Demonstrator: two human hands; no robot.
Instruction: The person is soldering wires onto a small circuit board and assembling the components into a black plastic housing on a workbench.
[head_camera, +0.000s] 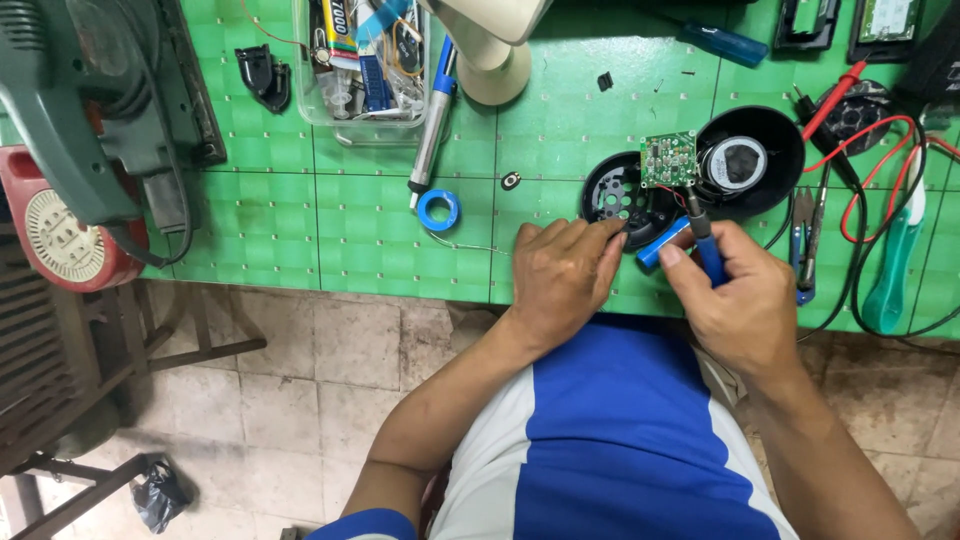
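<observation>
Blue and white, my shirt fills the bottom of the view. Above it my left hand lies knuckles up on the green table, fingers curled against the black perforated shell; what they pinch is hidden. My right hand is closed around a blue-handled soldering iron, its tip near the green circuit board. A blue cylinder pokes out between my hands, half covered.

A green checked table is seen, on which a blue solder spool, a clear plastic box and black speaker shells are laid.
</observation>
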